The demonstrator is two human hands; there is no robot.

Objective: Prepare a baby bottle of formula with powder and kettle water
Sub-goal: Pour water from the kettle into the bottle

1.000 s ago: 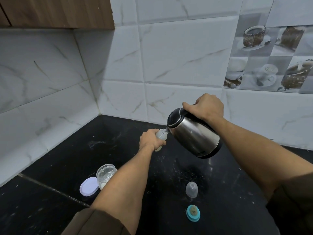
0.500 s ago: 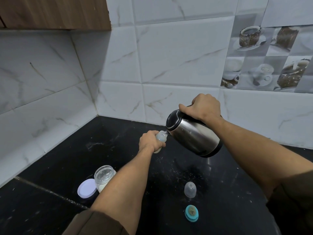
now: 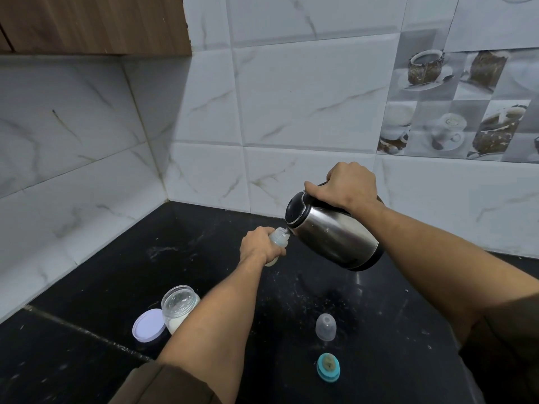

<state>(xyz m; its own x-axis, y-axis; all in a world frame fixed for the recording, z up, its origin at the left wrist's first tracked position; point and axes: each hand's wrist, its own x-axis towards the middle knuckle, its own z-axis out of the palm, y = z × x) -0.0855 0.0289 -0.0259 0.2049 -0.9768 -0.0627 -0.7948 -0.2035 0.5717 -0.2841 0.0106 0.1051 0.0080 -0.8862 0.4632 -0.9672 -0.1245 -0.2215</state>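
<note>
Two hands: both are busy over the black counter [image 3: 87,287], close to the corner where the tiled walls meet.
Left hand [image 3: 260,245]: wrapped tight around a small baby bottle [image 3: 279,239], holding it above the counter with its open neck turned up and to the right.
Right hand [image 3: 345,184]: closed around the handle on top of a steel kettle [image 3: 332,234], fingers curled over it.
Kettle: tipped well over to the left, black lid facing the bottle, spout right at the bottle's mouth; whether water is running I cannot make out from here.
Bottle: pale and see-through, mostly covered by the fingers, only the neck and a bit of the base showing.
Jar [image 3: 178,306]: a clear round jar with white powder in the bottom stands open on the counter, partly behind the left forearm.
Jar lid [image 3: 148,325]: a white round lid lies flat just beside the jar, on its left.
Bottle cap [image 3: 325,326]: a clear domed cap stands upright on the counter, below the kettle and well apart from the jar.
Teal ring [image 3: 328,366]: a teal round piece lies near the cap, closer to the person.
Counter: dusted with pale specks and smears.
Sleeves: brown fabric shows at both upper arms.
</note>
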